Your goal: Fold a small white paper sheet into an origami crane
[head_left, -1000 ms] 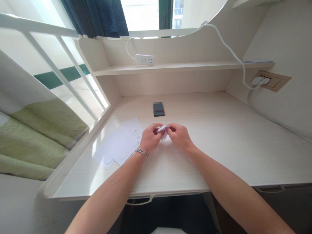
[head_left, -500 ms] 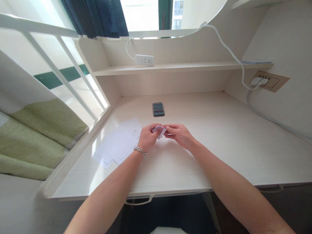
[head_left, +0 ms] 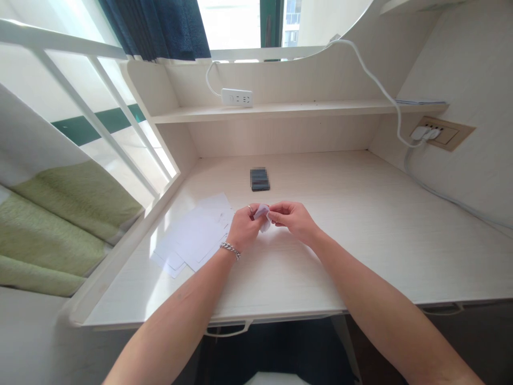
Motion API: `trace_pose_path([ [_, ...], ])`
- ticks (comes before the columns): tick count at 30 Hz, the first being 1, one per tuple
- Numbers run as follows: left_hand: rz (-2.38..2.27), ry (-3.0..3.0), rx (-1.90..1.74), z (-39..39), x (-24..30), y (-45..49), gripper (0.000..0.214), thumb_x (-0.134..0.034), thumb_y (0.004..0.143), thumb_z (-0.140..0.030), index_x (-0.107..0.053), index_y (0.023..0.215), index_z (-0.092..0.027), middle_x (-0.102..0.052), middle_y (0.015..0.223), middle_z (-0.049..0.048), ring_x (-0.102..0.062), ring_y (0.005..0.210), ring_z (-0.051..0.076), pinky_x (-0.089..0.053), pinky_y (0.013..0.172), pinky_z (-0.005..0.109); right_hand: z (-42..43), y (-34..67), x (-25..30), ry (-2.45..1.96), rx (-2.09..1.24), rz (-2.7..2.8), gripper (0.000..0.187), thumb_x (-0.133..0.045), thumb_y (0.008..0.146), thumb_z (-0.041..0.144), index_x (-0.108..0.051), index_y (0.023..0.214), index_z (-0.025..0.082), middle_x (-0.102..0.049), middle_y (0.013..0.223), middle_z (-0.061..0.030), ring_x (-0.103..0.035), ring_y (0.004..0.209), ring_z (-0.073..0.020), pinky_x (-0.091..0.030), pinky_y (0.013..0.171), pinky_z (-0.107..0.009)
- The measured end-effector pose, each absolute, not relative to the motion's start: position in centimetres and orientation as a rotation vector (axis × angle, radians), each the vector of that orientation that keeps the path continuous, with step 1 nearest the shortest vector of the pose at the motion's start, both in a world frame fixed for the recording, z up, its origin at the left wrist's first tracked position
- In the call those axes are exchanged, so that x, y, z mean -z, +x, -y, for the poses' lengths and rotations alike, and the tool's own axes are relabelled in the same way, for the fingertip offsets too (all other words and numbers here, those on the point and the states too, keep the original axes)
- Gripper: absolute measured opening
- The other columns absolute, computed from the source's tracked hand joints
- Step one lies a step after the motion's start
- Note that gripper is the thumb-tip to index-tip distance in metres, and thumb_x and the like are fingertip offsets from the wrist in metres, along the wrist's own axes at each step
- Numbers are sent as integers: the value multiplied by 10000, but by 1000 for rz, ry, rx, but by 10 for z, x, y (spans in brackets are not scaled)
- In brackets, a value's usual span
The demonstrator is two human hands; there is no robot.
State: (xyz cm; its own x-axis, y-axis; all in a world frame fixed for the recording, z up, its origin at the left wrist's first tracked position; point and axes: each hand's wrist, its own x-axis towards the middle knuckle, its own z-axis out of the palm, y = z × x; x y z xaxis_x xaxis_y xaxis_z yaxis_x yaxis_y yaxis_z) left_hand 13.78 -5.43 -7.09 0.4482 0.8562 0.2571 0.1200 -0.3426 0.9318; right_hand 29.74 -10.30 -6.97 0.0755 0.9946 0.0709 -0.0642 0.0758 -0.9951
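Between my two hands, just above the desk, is a small folded piece of white paper [head_left: 263, 213]. My left hand [head_left: 245, 224], with a ring and a chain bracelet, is closed on its left side. The fingertips of my right hand [head_left: 292, 218] pinch its right edge. Part of the paper is hidden behind the fingers, so its full shape cannot be made out. Several loose white sheets [head_left: 196, 230] lie overlapping on the desk, left of my left hand and partly behind that wrist.
A dark, blurred-out object [head_left: 260, 179] lies on the pale desk [head_left: 360, 214] beyond my hands. A white power strip [head_left: 236, 98] rests on the shelf [head_left: 296, 110]. At right, cables run from a wall socket [head_left: 443, 133]. A railing [head_left: 120, 101] borders the left side.
The folded paper has changed shape between my fingers and now looks more curved and opened out. My right fingertips have shifted slightly left along it. The loose sheets stay put.
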Motion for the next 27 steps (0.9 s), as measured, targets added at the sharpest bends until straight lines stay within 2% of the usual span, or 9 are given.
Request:
trace_pose_path([
  [6,-849,1653,-990,55,70,140,300,-684,746,-326,-712,980,-139,-723,830,74,-640,671,143,-500,587,233,104,291,68,-1202,-925,1202,256,-741,683,400,-731,816,181,-710,756,-46,-613,670,-162,-491,644,-318],
  [13,-829,1340,-945,62,63,143,416,-735,731,-311,-667,1078,-92,-716,833,89,-678,734,174,-591,733,378,104,289,71,-1264,-713,1218,175,-665,756,351,-717,792,188,-716,747,-46,-650,701,-188,-506,684,-324],
  [20,-756,1291,-913,61,64,142,538,-815,662,-317,-648,1117,-84,-712,806,71,-677,665,154,-594,727,364,109,287,68,-1314,-571,1281,144,-623,785,321,-709,793,206,-724,769,-37,-665,723,-193,-497,713,-319],
  [27,-763,1292,-917,60,64,141,571,-837,632,-299,-648,1120,-71,-719,811,81,-689,660,173,-594,707,368,108,287,67,-1315,-554,1290,121,-632,777,301,-706,777,206,-722,761,-35,-660,716,-193,-487,700,-313],
])
